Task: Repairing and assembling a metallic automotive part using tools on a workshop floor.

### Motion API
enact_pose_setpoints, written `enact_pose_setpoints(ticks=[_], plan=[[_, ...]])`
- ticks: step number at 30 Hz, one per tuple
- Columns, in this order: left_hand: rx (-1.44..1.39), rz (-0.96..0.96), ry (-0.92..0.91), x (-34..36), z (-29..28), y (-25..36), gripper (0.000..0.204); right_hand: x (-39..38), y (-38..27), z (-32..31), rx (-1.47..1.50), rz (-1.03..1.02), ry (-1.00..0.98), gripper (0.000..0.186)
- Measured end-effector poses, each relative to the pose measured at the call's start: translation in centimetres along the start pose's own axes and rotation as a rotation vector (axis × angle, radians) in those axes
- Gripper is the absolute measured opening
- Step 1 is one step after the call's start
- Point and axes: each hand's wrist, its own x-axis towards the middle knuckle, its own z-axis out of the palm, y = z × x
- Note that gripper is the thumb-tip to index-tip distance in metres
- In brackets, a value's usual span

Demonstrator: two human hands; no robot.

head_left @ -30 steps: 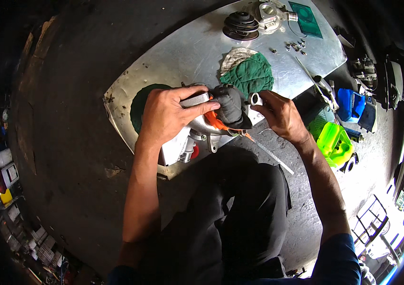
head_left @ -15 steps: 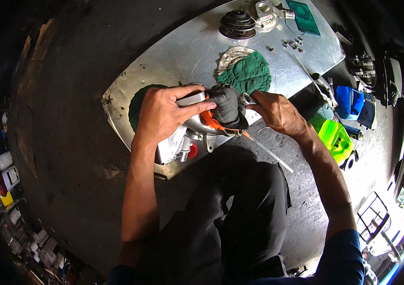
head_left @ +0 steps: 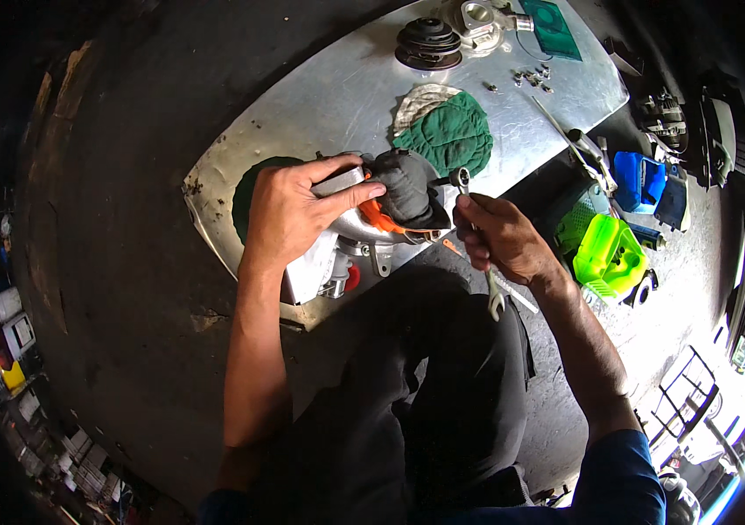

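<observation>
Loosening a fitting: left hand (head_left: 289, 210) clamped on silver metal compressor body (head_left: 337, 249), right hand (head_left: 499, 238) gripping steel combination wrench (head_left: 477, 241); next probably needing steady counter-pressure.

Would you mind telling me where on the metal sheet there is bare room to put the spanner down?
The shiny metal sheet is bare between the black ribbed pulley and the left hand, and right of the green cloth. It is crowded around the silver machine housing and near the small bolts. The right hand holds the spanner.
</observation>
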Motion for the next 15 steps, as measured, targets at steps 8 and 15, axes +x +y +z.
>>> enact_pose_setpoints(ticks=[8, 15], plan=[[0.05, 0.034, -0.026, -0.1, -0.2, 0.4, 0.038, 0.0, 0.2, -0.7, 0.576, 0.168, -0.298, 0.042], [0.054, 0.015, -0.004, -0.3, 0.2, 0.0, 0.039, 0.4, 1.1, -1.0, 0.677, 0.169, -0.368, 0.042]])
